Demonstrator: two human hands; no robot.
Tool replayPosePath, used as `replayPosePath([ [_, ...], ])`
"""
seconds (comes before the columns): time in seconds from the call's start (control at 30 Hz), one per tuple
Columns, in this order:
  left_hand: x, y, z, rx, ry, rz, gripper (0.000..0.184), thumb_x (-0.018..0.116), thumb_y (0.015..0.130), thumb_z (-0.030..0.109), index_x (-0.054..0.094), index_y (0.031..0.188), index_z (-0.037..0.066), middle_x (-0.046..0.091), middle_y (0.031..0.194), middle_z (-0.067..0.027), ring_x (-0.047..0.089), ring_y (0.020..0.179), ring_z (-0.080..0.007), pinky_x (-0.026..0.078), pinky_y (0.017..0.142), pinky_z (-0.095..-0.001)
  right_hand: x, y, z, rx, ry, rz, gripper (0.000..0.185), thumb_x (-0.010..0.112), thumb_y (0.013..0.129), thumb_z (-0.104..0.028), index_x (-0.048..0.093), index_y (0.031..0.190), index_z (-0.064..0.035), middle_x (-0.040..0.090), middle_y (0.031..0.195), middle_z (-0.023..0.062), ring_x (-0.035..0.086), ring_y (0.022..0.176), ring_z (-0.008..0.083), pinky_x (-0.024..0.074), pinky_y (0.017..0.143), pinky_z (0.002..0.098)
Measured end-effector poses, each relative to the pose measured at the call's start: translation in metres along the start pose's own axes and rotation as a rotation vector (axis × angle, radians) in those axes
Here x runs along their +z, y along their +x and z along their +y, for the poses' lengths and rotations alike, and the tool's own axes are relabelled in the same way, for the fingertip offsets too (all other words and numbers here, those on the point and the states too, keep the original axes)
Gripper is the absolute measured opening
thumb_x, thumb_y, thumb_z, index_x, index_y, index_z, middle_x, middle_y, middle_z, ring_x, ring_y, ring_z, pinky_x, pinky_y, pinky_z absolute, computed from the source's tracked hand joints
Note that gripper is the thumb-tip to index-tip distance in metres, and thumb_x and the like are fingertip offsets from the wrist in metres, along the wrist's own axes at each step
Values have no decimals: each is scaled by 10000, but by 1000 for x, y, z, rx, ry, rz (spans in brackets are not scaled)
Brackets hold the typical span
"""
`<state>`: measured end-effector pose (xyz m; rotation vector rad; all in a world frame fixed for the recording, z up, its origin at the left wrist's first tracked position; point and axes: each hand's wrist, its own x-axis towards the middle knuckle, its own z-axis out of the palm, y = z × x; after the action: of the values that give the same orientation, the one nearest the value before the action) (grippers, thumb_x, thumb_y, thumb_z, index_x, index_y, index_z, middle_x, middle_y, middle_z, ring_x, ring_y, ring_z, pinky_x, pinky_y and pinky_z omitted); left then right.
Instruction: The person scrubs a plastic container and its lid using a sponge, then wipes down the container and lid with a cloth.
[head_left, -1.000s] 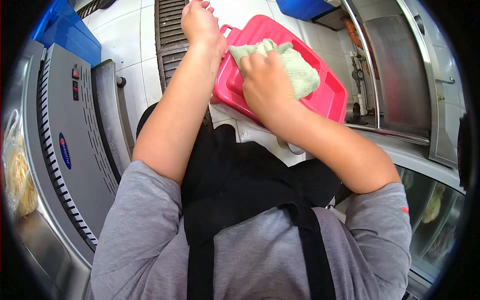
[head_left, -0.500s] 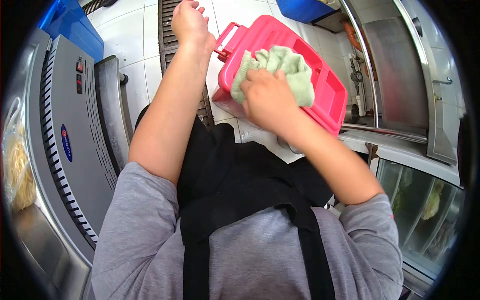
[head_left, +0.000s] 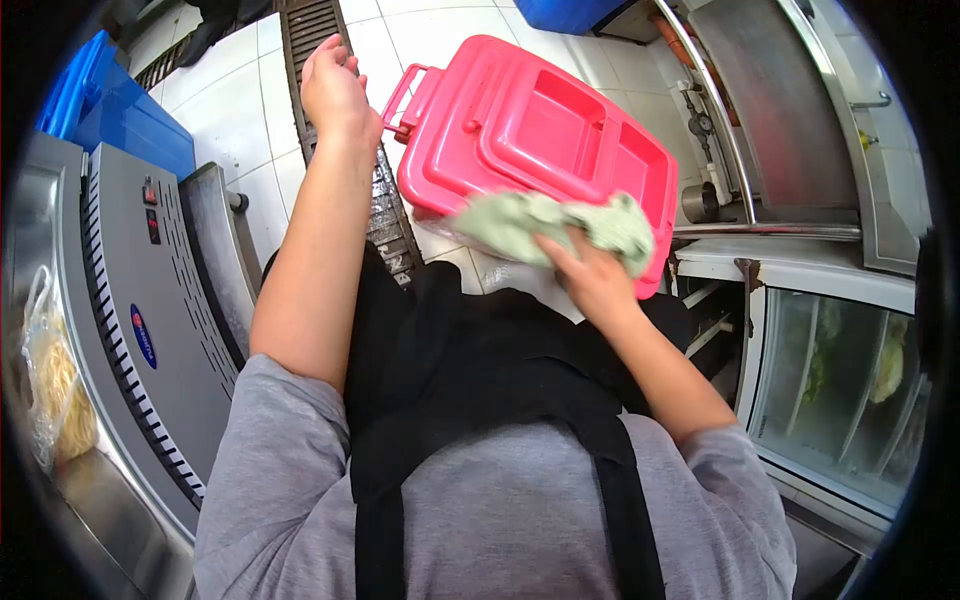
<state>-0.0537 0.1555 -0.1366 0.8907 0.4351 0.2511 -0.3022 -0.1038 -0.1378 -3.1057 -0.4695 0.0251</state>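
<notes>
A light green cloth (head_left: 625,228), blurred by motion, is gripped in my right hand (head_left: 595,275) at the near right edge of a pink plastic box's lid (head_left: 470,145). The lid has rectangular recesses. A pink handle (head_left: 408,98) sticks out at the box's left end. My left hand (head_left: 340,88) is raised just left of that handle, apart from it. Its fingers are loosely bent and separated, with nothing seen in them.
A floor drain grate (head_left: 392,205) runs left of the box. The grey appliance (head_left: 160,300) and a blue bin (head_left: 140,125) stand left. At right are a metal rack (head_left: 745,120) and a glass-door fridge (head_left: 835,390). Another person's dark shoe (head_left: 200,45) shows at top left.
My right hand has drawn the cloth from the lid's left part toward me and to the right. My left hand stays raised beside the box. The view has shifted, bringing the shoe into sight.
</notes>
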Motion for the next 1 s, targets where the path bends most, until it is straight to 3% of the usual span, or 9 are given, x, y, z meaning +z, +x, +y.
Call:
replayPosePath([
  [0.1,3,-7,-4,56,59,-51,264,472,898,163,590,1126,104,572,1039,-16,495,918,-117,398,773,-276,2,-70,63,117,-25,-29,632,588,705,34,623,1244,-295,566,1284,148,625,1010,342,509,900,413],
  [0.23,19,-21,-18,187,147,-120,201,471,917,103,586,1072,45,551,947,-12,465,824,-93,407,725,-245,-9,-141,123,232,-123,155,488,577,697,69,697,1117,-148,612,1184,161,624,1003,371,509,897,415],
  [0.3,30,-26,-31,291,214,-200,200,470,924,96,585,1077,37,564,984,-33,488,856,-113,422,784,-261,-11,-172,162,685,-17,278,399,536,773,77,677,1124,-50,625,1180,176,612,1070,352,493,927,392],
  [0.43,64,-67,-50,404,282,-444,198,476,924,69,595,1071,10,588,1064,-87,531,1030,-175,415,924,-305,-63,-158,154,838,245,777,385,504,917,-49,552,1298,-24,600,1254,199,604,1133,293,459,976,353],
  [0.5,76,-96,-57,502,416,-633,189,493,923,80,602,1061,9,597,1077,-97,540,1041,-193,419,932,-316,-83,-118,116,908,786,861,523,529,916,-81,410,1423,-44,528,1349,219,562,1197,321,423,1023,374],
  [0.63,70,-148,-62,796,757,-858,167,558,861,13,601,1022,6,601,1008,-147,586,966,-282,465,878,-379,-46,-14,57,377,631,869,617,590,885,-181,360,1456,-136,472,1393,205,412,1336,338,361,1094,409],
  [0.7,56,-161,-65,859,840,-873,179,556,841,-4,605,1013,10,602,990,-152,583,965,-302,464,873,-389,-37,13,31,275,61,287,543,623,877,-247,465,1382,-124,501,1362,187,433,1308,332,417,1030,416],
  [0.8,27,-158,-64,1038,953,-946,166,566,820,-9,627,971,27,604,972,-143,578,951,-312,461,861,-394,-6,16,40,83,-16,553,381,648,851,-274,603,1195,-116,600,1174,135,557,1111,322,438,964,428],
  [1.0,-1,-134,-40,981,1121,-657,143,605,804,24,663,929,64,608,958,-102,562,966,-301,418,896,-413,-55,49,89,164,418,458,226,602,866,-245,626,994,-59,647,1011,177,615,945,355,498,815,474],
])
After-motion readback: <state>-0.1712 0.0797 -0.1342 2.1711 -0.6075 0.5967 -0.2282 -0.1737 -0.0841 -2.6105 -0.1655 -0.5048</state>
